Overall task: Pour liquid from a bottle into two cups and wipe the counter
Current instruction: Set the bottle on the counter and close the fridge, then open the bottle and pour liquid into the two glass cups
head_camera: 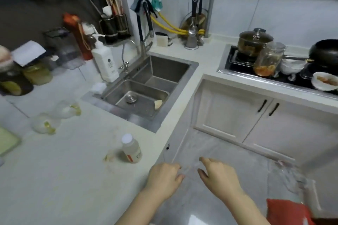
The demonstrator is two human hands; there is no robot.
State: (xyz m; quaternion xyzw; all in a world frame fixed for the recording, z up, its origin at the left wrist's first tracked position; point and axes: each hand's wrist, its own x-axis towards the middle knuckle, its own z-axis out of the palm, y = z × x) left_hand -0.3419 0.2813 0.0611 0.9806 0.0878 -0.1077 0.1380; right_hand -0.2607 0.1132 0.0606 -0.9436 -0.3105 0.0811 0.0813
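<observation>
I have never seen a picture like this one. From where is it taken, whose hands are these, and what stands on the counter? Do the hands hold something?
There is one picture, from a wide-angle camera worn on a person's head, looking down. There is no robot; the left hand and right hand are the person's own. They seem to pinch something thin and transparent between them; the blur hides what. On the white counter stands a small capped bottle, and further left lie two blurred clear cups. Behind is a steel sink.
</observation>
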